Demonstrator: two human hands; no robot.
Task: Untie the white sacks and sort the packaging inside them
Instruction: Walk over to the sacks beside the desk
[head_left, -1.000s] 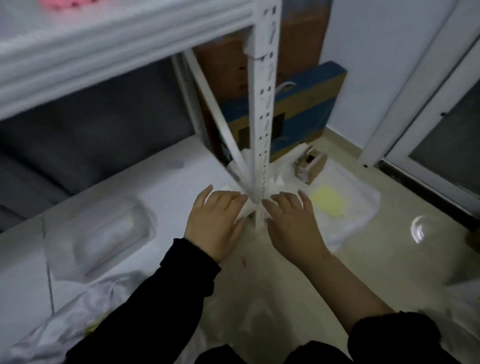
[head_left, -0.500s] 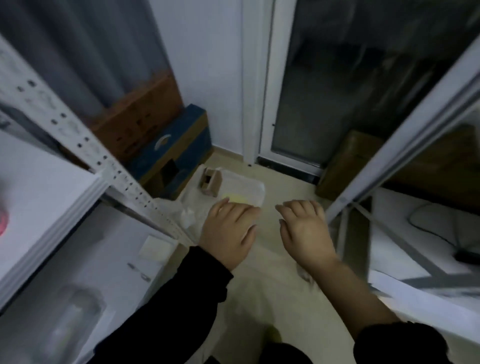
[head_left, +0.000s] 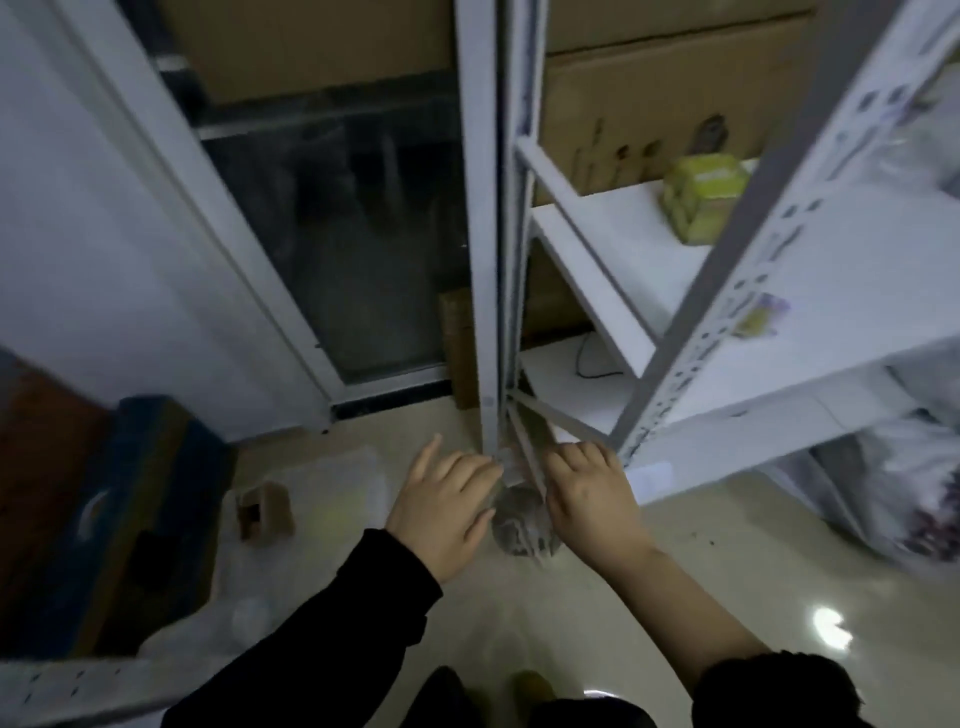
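My left hand (head_left: 441, 506) and my right hand (head_left: 592, 493) are stretched out side by side above the floor, fingers straight and spread, neither holding anything. Between and just below them lies a small crumpled clear plastic piece (head_left: 522, 527) on the floor. A clear plastic sack (head_left: 919, 483) with packaging inside leans on the floor at the far right, under the white shelf rack (head_left: 779, 291). A flat clear plastic bag (head_left: 332, 499) lies on the floor to the left, with a small brown carton (head_left: 262, 512) on it.
A glass sliding door (head_left: 332, 239) stands ahead. Blue and brown boxes (head_left: 119, 499) lean at the left. The right rack's shelf carries a yellow-green package (head_left: 706, 197). Cardboard boxes (head_left: 649, 93) stand behind it. A second rack's edge (head_left: 78, 686) shows at bottom left.
My view has swung right, from the left rack past the door to the right rack. Both hands stay outstretched and hold nothing.
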